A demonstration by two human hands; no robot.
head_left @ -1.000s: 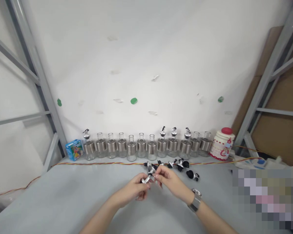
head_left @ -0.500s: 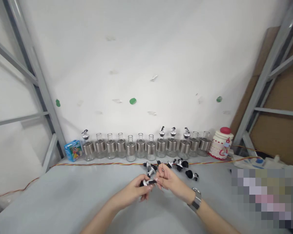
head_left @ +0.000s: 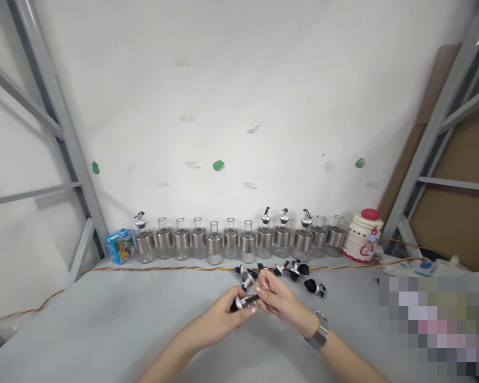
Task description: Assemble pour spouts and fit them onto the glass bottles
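Observation:
Over the grey table, my left hand [head_left: 222, 316] is closed around a silver and black bottle pour spout [head_left: 240, 303], which lies nearly level between thumb and fingers. My right hand [head_left: 281, 299], wearing a metal watch, pinches the spout's black tip, and its fingertips partly cover that end. Just beyond the hands lie several loose pour spouts [head_left: 313, 287], some partly hidden behind my right hand. Behind them stands a row of glass bottles [head_left: 214, 243] with metal sleeves; a few carry upright spouts [head_left: 265, 215], while the others have open necks.
A twisted red and yellow cord [head_left: 163, 268] runs across the table in front of the bottles. A blue box [head_left: 120, 246] stands at the left end, a cream jar with a red lid [head_left: 362, 236] at the right. Grey metal posts [head_left: 69, 143] rise on both sides.
The pour spout has turned slightly in my left hand, showing more of its silver body. My right fingers have shifted a little along its black tip.

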